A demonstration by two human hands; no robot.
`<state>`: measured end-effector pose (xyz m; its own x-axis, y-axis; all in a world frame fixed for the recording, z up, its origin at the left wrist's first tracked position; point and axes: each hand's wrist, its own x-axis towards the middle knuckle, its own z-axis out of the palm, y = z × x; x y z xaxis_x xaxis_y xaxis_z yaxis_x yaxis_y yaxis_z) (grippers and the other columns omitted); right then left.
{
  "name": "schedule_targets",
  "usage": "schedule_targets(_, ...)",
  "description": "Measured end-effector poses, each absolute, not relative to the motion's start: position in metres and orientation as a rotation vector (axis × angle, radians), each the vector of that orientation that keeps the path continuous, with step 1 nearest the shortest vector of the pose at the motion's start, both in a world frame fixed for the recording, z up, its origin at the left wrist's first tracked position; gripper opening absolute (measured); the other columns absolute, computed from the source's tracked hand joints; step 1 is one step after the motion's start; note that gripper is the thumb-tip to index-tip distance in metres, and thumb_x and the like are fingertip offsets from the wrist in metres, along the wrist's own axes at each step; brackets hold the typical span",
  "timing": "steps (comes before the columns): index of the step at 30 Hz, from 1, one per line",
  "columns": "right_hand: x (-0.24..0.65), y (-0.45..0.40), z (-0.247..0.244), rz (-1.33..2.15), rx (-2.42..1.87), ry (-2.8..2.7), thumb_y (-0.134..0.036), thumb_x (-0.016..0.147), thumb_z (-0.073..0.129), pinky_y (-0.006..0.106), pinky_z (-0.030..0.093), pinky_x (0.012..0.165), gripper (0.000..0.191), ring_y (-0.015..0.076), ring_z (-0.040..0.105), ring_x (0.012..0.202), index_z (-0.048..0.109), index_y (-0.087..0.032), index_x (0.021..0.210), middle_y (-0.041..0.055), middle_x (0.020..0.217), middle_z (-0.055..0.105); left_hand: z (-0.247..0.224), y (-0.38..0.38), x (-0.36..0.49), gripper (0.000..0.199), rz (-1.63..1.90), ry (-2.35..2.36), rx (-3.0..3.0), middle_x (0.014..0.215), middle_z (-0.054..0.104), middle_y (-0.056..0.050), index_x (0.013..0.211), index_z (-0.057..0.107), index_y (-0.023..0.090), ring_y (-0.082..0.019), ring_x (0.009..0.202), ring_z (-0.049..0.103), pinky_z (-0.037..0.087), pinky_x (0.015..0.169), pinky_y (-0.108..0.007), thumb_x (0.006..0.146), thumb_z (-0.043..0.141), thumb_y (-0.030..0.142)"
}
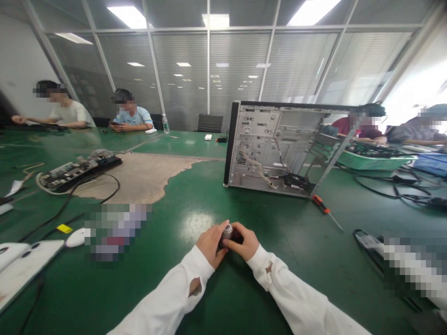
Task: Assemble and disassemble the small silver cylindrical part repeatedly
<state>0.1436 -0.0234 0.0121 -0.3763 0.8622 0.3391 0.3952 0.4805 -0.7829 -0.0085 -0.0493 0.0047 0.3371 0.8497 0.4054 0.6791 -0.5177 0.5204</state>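
Close together at the front middle of the green table, both hands are closed around a small grey metal cylinder. My left hand grips it from the left, its fingers wrapped over the far side. From the right, my right hand holds it with bent fingers and thumb. Something dark lies between the right fingers, too covered to name. The lower part of the cylinder is hidden by the hands. Beyond them stands an opened computer case, and an orange-handled screwdriver lies at its right front corner.
A long circuit assembly rests at the left beside a bare brown patch of tabletop. Cables and a white device lie at left. A green basket of parts stands at right. Several people sit around the table.
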Motion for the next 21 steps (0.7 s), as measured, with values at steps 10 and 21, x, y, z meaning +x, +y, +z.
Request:
schedule_targets(10, 0.144, -0.023, 0.008, 1.038, -0.964, -1.869, -0.032, 0.068, 0.055, 0.023, 0.038, 0.054, 0.023, 0.0094, 0.047, 0.054, 0.051, -0.016, 0.083, -0.0033, 0.059, 0.051, 0.007, -0.052, -0.006, 0.070, 1.136, 1.377, 2.079, 0.112, 0.045, -0.013, 0.115, 0.033, 0.015, -0.026, 0.100, 0.045, 0.040, 0.081, -0.039, 0.055, 0.064, 0.033)
schedule_targets(21, 0.138, -0.027, 0.009, 1.201, -0.646, -1.800, -0.032, 0.069, 0.055, 0.025, 0.042, 0.059, 0.051, 0.0118, 0.052, 0.068, 0.031, -0.020, 0.113, 0.0036, 0.085, 0.054, 0.013, -0.032, -0.018, 0.036, 1.174, 1.022, 0.761, 0.068, 0.061, -0.004, 0.080, 0.051, 0.010, -0.015, 0.062, 0.059, 0.046, 0.058, -0.025, 0.058, 0.067, 0.034)
